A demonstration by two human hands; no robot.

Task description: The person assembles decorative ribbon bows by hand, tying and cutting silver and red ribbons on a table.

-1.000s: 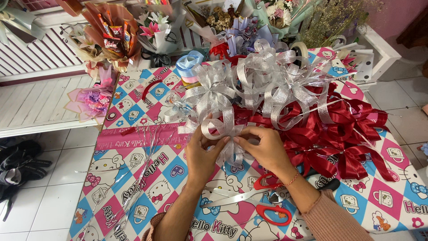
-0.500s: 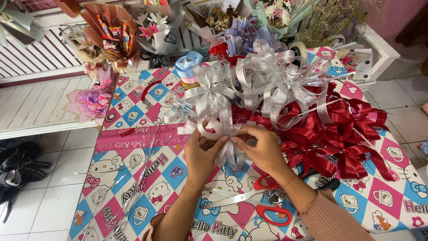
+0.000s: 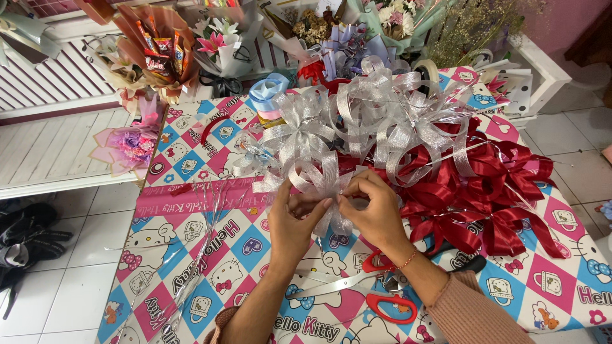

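— Silver ribbon, is it, between those fingers?

— Yes: a silver ribbon bow (image 3: 322,181) on the patterned tabletop (image 3: 191,255), pinched from both sides. The left hand (image 3: 294,213) nips its underside with thumb and forefinger pressed together; the right hand (image 3: 376,207) clamps the knot just beside it.

— And around the bow?

— Behind it, finished silver bows (image 3: 382,114); to its right, a heap of red satin bows (image 3: 484,191). Red-handled scissors (image 3: 366,290) lie in front of it, near the right wrist. Blue and pink ribbon spools (image 3: 268,95) sit behind it to the left.
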